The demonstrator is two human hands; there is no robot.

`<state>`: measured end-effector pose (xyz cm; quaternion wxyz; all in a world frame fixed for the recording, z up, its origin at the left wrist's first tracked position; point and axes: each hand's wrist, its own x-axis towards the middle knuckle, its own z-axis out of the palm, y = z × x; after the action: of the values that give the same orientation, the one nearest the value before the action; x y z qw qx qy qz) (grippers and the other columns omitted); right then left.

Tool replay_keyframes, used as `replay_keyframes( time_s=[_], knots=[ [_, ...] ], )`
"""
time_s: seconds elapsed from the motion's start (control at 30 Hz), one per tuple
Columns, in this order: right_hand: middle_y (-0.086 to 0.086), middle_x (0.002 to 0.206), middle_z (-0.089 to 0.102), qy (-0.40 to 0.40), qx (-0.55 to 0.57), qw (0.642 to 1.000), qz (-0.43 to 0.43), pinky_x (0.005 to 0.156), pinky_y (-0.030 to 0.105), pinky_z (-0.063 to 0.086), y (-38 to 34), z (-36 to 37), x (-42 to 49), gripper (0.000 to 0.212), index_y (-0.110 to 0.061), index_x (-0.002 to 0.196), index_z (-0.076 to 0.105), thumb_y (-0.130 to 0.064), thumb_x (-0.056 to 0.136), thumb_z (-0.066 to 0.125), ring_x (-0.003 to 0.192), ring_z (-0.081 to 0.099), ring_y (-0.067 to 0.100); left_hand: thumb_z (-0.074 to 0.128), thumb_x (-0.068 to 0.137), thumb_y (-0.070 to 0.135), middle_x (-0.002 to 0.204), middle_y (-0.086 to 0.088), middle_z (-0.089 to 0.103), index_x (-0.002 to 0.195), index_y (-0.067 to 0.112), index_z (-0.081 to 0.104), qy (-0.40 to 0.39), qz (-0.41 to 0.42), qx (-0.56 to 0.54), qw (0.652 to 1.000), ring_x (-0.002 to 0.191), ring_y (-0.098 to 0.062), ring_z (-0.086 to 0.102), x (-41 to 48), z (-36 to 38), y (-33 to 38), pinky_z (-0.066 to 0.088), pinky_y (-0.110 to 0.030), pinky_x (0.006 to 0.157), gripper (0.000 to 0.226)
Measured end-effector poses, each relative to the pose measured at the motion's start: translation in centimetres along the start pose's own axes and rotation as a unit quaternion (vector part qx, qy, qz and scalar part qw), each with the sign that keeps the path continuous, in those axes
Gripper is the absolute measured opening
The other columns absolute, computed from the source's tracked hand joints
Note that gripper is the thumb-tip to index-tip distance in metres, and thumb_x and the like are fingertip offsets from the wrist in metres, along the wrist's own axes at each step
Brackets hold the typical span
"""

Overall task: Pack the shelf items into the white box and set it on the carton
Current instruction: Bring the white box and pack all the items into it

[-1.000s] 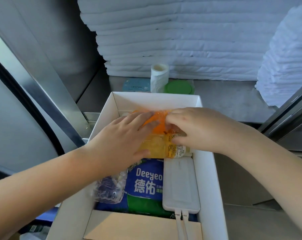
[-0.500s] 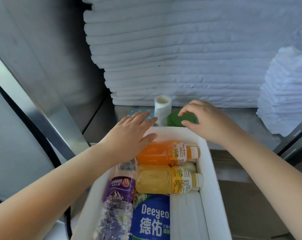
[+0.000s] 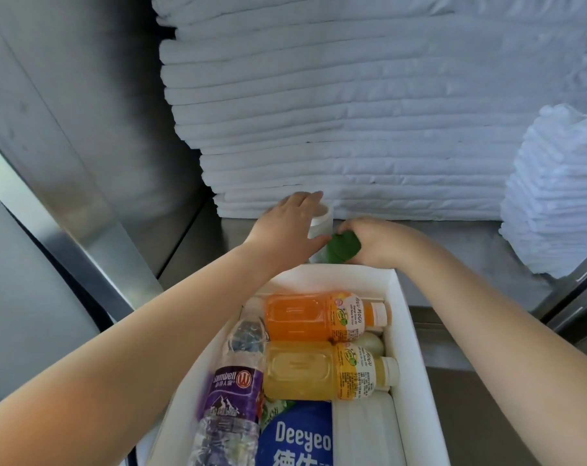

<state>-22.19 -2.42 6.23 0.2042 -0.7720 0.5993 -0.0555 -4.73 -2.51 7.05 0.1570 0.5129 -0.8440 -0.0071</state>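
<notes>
Both hands now on shelf items (box untouched)

one head view, close above, facing forward-down over the white box [image 3: 416, 334].

Shelf [image 3: 430, 243]: brushed metal, dull sheen, smooth. Side panel [image 3: 83, 105]: the same grey metal, matt, with a brighter polished strip along its edge. Linen stack [image 3: 352, 105] at the shelf's back edge: white cloth, matt, softly creased. Box [image 3: 416, 348]: white card, smooth, matt walls. Orange bottle [image 3: 305, 317] and yellow bottle [image 3: 305, 371]: glossy clear plastic, printed labels, white caps. Water bottle [image 3: 235, 391]: clear ribbed plastic, glossy purple label. Blue pack [image 3: 302, 438]: glossy film. Green disc [image 3: 342, 250]: smooth green plastic, slight sheen. Roll [image 3: 320, 223]: white, matt; material cannot be told.
</notes>
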Motion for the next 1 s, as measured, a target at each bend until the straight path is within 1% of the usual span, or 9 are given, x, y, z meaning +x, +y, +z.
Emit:
replay_keyframes(
  time_s=[0.13, 0.23, 0.37, 0.5, 0.63, 0.8, 0.87, 0.93, 1.0],
  knots=[
    [-0.003, 0.1, 0.059, -0.001, -0.012, 1.0, 0.02, 0.06, 0.027, 0.041, 0.3, 0.1, 0.1, 0.045, -0.023, 0.122, 0.052, -0.029, 0.081, 0.068, 0.08, 0.056, 0.014, 0.057, 0.088, 0.037, 0.135, -0.004, 0.045, 0.135, 0.015, 0.038, 0.028, -0.007, 0.04, 0.999, 0.125, -0.022, 0.037, 1.5, 0.7, 0.8, 0.034, -0.033, 0.098, 0.055],
    [0.001, 0.121, 0.053, -0.005, -0.03, 0.999, 0.044, 0.074, 0.032, 0.049, 0.6, 0.0, 0.0, 0.065, -0.026, 0.135, 0.04, -0.026, 0.078, 0.07, 0.095, 0.056, 0.02, 0.057, 0.087, 0.018, 0.122, -0.001, 0.056, 0.124, 0.015, 0.045, 0.04, -0.009, 0.03, 0.999, 0.116, -0.021, 0.042, 1.9, 1.1, 0.4, 0.039, -0.031, 0.088, 0.039],
    [0.002, 0.131, 0.046, -0.01, -0.03, 0.998, 0.051, 0.076, 0.031, 0.048, 0.7, 0.0, 0.0, 0.071, -0.027, 0.139, 0.035, -0.024, 0.077, 0.07, 0.1, 0.053, 0.021, 0.057, 0.088, 0.01, 0.119, 0.0, 0.06, 0.129, 0.016, 0.043, 0.042, 0.0, 0.005, 0.999, 0.113, -0.021, 0.048, 1.9, 1.2, 0.1, 0.041, -0.031, 0.084, 0.044],
    [0.002, 0.132, 0.045, -0.012, -0.025, 0.998, 0.057, 0.074, 0.031, 0.046, 0.9, 0.2, 0.1, 0.074, -0.028, 0.139, 0.034, -0.025, 0.076, 0.072, 0.101, 0.052, 0.021, 0.056, 0.089, 0.01, 0.12, 0.002, 0.061, 0.13, 0.017, 0.042, 0.017, 0.006, -0.025, 1.0, 0.108, -0.022, 0.052, 1.7, 0.7, 0.0, 0.045, -0.034, 0.082, 0.044],
    [0.003, 0.135, 0.044, -0.009, -0.023, 0.997, 0.067, 0.072, 0.03, 0.043, 1.0, 0.2, 0.2, 0.077, -0.03, 0.14, 0.032, -0.025, 0.075, 0.073, 0.104, 0.052, 0.022, 0.056, 0.089, 0.009, 0.119, -0.002, 0.062, 0.125, 0.018, 0.046, 0.025, 0.009, -0.036, 0.999, 0.107, -0.023, 0.055, 1.3, -0.1, 0.1, 0.048, -0.038, 0.083, 0.038],
    [0.0, 0.112, 0.06, 0.004, -0.032, 0.999, 0.035, 0.063, 0.029, 0.043, 1.1, 0.3, 0.3, 0.05, -0.027, 0.122, 0.05, -0.035, 0.076, 0.068, 0.087, 0.058, 0.019, 0.053, 0.09, 0.011, 0.113, -0.007, 0.061, 0.122, 0.018, 0.049, 0.04, 0.019, -0.022, 0.999, 0.104, -0.025, 0.055, 0.5, -1.1, 0.2, 0.049, -0.042, 0.079, 0.033],
    [-0.003, 0.104, 0.062, 0.028, -0.052, 0.998, 0.014, 0.064, 0.029, 0.045, 0.9, 0.0, 0.0, 0.042, -0.026, 0.113, 0.054, -0.041, 0.075, 0.066, 0.083, 0.057, 0.016, 0.053, 0.091, 0.012, 0.111, -0.01, 0.06, 0.122, 0.017, 0.05, 0.036, 0.023, -0.014, 0.999, 0.102, -0.027, 0.056, 0.1, -1.4, 0.3, 0.049, -0.042, 0.08, 0.031],
    [-0.003, 0.103, 0.062, 0.07, -0.081, 0.994, -0.007, 0.069, 0.033, 0.051, 0.6, -0.4, -0.7, 0.046, -0.027, 0.111, 0.054, -0.045, 0.071, 0.068, 0.086, 0.058, 0.017, 0.053, 0.092, 0.013, 0.111, -0.01, 0.059, 0.123, 0.016, 0.051, 0.037, 0.026, -0.006, 0.999, 0.101, -0.028, 0.056, -0.4, -2.0, 0.3, 0.049, -0.043, 0.081, 0.031],
    [0.001, 0.114, 0.058, 0.109, -0.107, 0.988, -0.018, 0.077, 0.038, 0.052, 0.1, -1.1, -1.5, 0.063, -0.026, 0.122, 0.051, -0.044, 0.065, 0.072, 0.098, 0.056, 0.023, 0.054, 0.092, 0.014, 0.111, -0.01, 0.059, 0.124, 0.017, 0.051, 0.05, 0.024, -0.007, 0.998, 0.101, -0.028, 0.056, -0.7, -2.9, 0.5, 0.048, -0.043, 0.082, 0.032]
  ],
)
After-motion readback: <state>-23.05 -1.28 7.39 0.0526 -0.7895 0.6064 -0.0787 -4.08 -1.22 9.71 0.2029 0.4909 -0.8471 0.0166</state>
